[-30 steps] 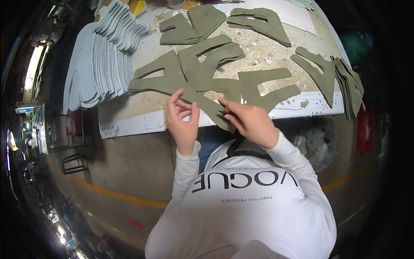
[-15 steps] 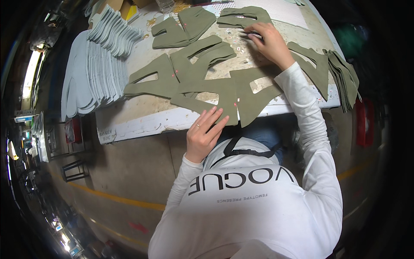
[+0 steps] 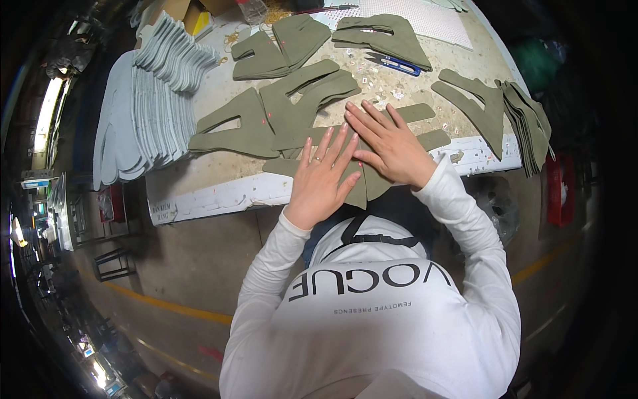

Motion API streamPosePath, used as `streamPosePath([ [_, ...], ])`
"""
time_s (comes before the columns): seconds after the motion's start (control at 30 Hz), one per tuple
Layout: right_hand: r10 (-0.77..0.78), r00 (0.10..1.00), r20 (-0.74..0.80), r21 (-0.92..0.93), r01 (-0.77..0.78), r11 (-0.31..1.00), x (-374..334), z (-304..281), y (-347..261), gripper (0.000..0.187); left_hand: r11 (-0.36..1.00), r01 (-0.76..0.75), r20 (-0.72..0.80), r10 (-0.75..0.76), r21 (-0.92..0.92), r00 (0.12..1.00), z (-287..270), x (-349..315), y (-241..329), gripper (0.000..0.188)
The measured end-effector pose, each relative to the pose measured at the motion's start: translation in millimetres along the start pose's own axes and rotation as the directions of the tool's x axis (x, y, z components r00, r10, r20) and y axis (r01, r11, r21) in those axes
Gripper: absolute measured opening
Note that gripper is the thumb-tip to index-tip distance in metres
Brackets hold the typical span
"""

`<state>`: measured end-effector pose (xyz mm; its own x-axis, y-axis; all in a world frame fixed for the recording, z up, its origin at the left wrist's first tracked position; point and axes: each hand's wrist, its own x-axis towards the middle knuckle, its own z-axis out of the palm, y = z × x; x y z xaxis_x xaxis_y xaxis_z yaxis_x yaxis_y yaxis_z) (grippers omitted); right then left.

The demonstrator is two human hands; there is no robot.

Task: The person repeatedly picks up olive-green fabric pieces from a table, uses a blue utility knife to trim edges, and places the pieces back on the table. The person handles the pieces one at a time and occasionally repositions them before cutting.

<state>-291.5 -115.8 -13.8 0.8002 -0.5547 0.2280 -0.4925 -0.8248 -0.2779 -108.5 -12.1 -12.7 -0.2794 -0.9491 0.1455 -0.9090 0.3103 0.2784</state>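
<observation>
My left hand (image 3: 320,179) and my right hand (image 3: 393,147) both lie flat, fingers stretched out, on an olive-green cut fabric piece (image 3: 373,188) at the table's near edge. The hands hide much of that piece; its strips stick out on both sides and a corner hangs over the edge. Beyond the right hand lies a pair of thread snips (image 3: 401,64) with blue handles. Left of my hands, more olive pieces (image 3: 291,110) are spread in an overlapping group, with small red marks on them. Neither hand holds anything.
Tall stacks of pale grey-blue fabric pieces (image 3: 149,113) stand at the left. Olive stacks (image 3: 299,43) lie at the back. A single olive piece (image 3: 477,106) and another bundle (image 3: 522,120) sit at the right edge. Small scraps, a pen (image 3: 325,9) and a bottle (image 3: 252,10) are also there.
My right hand has come back from the far snips and settled on the near olive piece. The snips now show uncovered. My left hand has slid farther up onto the piece.
</observation>
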Motion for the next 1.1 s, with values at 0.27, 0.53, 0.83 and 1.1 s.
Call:
streamPosePath([
  [0.27,0.015,0.993,0.117,-0.114,-0.002,0.993,-27,-8,6,0.071,0.993,0.116,-0.095,-0.117,-0.016,0.989,14,6,3,0.055],
  [0.53,0.078,0.961,0.266,0.045,-0.093,0.995,-86,-25,-54,0.08,0.999,0.031,-0.088,-0.031,-0.009,0.996,10,12,9,0.054],
  [0.83,0.245,0.965,0.098,0.192,-0.26,0.946,-81,-28,-37,0.054,0.999,-0.044,-0.021,0.045,0.022,0.999,12,38,6,0.051],
  [1.1,0.31,0.951,-0.003,0.033,-0.31,0.95,-61,-10,-26,0.052,0.995,-0.094,0.074,0.097,-0.041,0.992,14,46,10,0.094],
])
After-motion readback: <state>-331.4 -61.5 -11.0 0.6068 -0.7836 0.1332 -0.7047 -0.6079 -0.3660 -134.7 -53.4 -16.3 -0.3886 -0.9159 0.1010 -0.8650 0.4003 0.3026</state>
